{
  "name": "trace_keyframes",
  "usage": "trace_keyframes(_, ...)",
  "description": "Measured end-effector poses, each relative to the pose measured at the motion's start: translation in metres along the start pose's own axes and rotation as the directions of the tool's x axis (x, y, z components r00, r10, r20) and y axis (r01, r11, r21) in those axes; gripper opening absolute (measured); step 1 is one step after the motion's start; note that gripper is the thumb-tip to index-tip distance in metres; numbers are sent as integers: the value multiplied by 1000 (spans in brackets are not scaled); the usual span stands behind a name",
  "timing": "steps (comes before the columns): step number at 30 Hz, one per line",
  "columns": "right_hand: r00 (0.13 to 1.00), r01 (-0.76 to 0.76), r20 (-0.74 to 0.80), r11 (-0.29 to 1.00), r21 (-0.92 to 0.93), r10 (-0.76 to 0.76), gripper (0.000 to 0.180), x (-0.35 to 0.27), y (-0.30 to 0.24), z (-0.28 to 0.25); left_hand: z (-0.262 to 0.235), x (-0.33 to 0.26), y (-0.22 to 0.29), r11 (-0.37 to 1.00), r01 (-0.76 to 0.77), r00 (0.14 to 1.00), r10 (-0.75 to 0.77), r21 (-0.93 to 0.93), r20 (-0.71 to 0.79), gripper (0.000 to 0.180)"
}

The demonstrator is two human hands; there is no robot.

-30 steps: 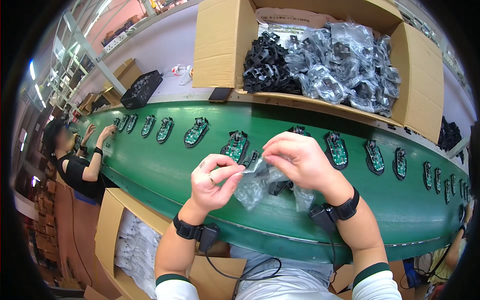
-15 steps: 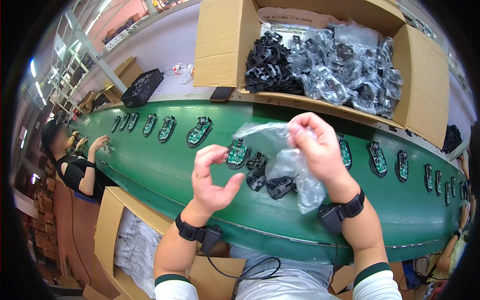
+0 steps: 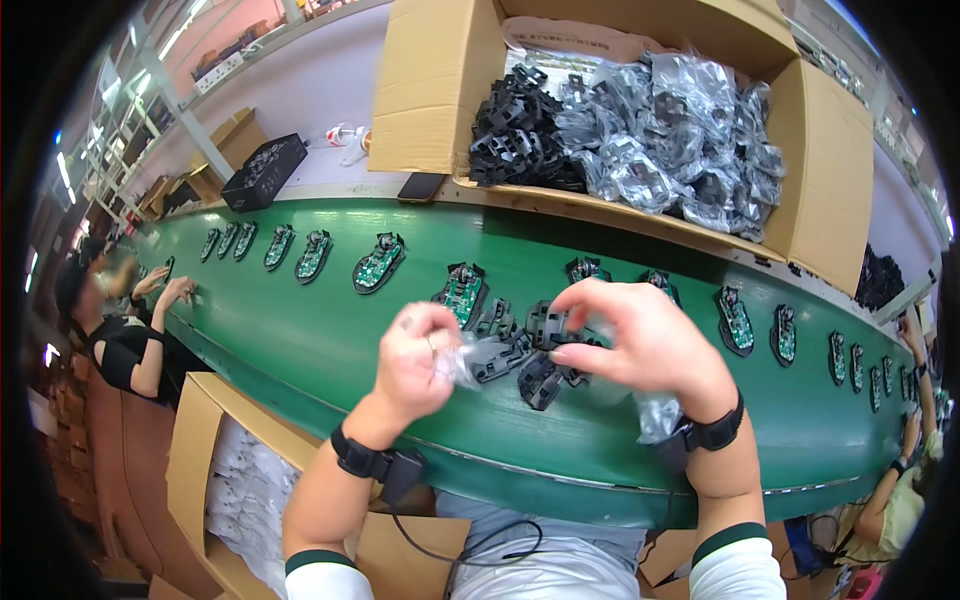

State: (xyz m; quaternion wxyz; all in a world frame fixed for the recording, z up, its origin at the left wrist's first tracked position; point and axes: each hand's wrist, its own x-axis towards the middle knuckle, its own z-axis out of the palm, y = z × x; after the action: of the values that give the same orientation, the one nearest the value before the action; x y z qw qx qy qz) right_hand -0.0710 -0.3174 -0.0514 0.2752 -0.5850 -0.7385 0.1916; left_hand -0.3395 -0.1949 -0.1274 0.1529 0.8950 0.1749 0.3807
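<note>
My left hand (image 3: 415, 362) is closed round a crumpled clear plastic bag (image 3: 461, 364), over the near side of the green conveyor belt (image 3: 430, 455). The thumb and fingers of my right hand (image 3: 645, 335) curve about a black plastic part (image 3: 545, 325), which sits between their tips. Below it, more black plastic parts (image 3: 540, 380) lie in a loose heap on the belt. Another clear plastic bag (image 3: 659, 416) rests beside my right wrist, partly hidden by it. Just behind my left hand lies a black housing with a green circuit board (image 3: 461, 294).
Similar board housings (image 3: 380, 264) line the belt to both sides. Beyond it, an open cardboard box (image 3: 830, 165) holds black parts, many bagged. A carton of white pieces (image 3: 240, 490) stands at near left. A co-worker (image 3: 130, 345) sits at far left; another person's arm (image 3: 885, 490) shows at right.
The clear bag has gone from my right hand into my left, which has closed. My right hand has come down to the black parts. My view has shifted slightly.
</note>
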Motion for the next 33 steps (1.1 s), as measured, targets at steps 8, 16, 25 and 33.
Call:
trace_keyframes(8,945,-12,292,910,-415,146,122,-7,37,32,34,-2,16,994,-94,917,107,-53,385,27)
trace_keyframes(16,966,83,257,897,-433,35,98,-15,42,54,62,-24,20,998,-62,943,61,-8,326,60)
trace_keyframes(25,983,99,180,917,-387,-30,105,-38,47,53,64,-19,36,993,-118,957,111,13,267,67)
trace_keyframes(33,997,83,-4,994,66,-83,81,-47,50,78,71,-28,30,951,-78,970,141,-298,197,50)
